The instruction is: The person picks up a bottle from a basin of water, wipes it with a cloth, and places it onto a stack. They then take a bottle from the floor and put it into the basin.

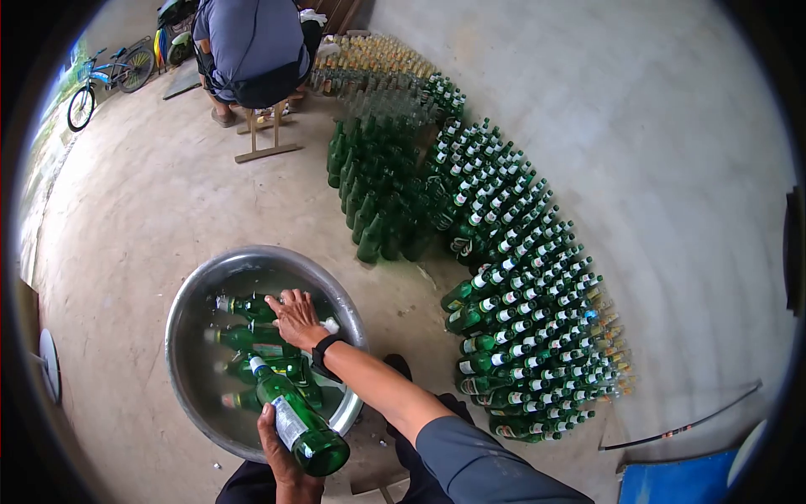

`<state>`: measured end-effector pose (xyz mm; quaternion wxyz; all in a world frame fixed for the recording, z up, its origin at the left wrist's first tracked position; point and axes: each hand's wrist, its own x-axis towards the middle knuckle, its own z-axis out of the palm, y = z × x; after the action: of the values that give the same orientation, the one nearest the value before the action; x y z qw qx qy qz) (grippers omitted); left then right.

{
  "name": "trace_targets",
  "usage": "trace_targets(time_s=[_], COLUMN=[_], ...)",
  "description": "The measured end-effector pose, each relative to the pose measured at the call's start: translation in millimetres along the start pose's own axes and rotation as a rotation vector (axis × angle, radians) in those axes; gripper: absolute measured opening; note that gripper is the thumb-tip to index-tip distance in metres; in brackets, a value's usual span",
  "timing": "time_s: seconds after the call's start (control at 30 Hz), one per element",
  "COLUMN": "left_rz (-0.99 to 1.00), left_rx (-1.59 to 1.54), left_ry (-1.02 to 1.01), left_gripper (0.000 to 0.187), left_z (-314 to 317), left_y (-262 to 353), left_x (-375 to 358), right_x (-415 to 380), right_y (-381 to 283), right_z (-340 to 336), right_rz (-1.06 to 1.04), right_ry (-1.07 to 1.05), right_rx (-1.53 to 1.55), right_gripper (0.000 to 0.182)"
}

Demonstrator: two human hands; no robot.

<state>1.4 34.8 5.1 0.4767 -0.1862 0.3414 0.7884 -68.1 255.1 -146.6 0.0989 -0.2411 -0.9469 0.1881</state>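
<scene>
A green glass bottle (290, 412) with a white label is in my left hand (287, 462), fingers wrapped around its lower part, neck tilted up and left over the basin. The large metal basin (186, 395) holds water and several green bottles lying on their sides. My right hand (295, 319), with a black band on the wrist, reaches over the basin with fingers spread. Its fingertips are right at the uppermost green bottle (254, 308). Beside its palm shows a small white piece (330, 325), partly hidden by the hand.
Green bottles with white labels (537, 286) stand in rows along the wall. Unlabelled green bottles (369, 193) and clear bottles (378, 59) stand farther back. A person (252, 50) sits on a wooden stool (269, 154). A bicycle (109, 76) stands far left; a blue panel (676, 480) lies lower right.
</scene>
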Motion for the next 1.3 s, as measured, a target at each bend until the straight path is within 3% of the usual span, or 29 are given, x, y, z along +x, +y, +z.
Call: trace_targets(time_s=[0.2, 0.27, 0.7, 1.03, 1.1, 1.2, 1.3], left_rz=[-0.035, 0.027, -0.079, -0.055, -0.026, -0.034, -0.045], left_rx=[-0.006, 0.011, -0.131, -0.105, -0.097, -0.046, -0.051], left_ry=[-0.055, 0.108, -0.073, 0.006, 0.058, -0.023, -0.026], left_gripper=[0.043, 0.042, 0.046, 0.045, 0.045, 0.046, 0.046], left_z=[1, 14, 1, 8, 12, 8, 10], left_y=[0, -1, 7, 8, 6, 8, 8], left_x=[0, -3, -4, -8, -8, -10, -11], right_x=[2, 4, 13, 25, 26, 25, 24], right_y=[-1, 1, 6, -3, -8, -5, -4], right_z=[4, 5, 1, 3, 1, 17, 26], right_rz=[0.011, -0.002, -0.048, -0.086, -0.088, -0.1, -0.088], right_ry=[-0.012, -0.043, -0.119, -0.075, -0.093, -0.099, -0.095], right_rx=[-0.044, -0.044, 0.004, -0.014, -0.036, -0.057, -0.088], right_gripper=[0.055, 0.051, 0.06, 0.064, 0.058, 0.047, 0.05])
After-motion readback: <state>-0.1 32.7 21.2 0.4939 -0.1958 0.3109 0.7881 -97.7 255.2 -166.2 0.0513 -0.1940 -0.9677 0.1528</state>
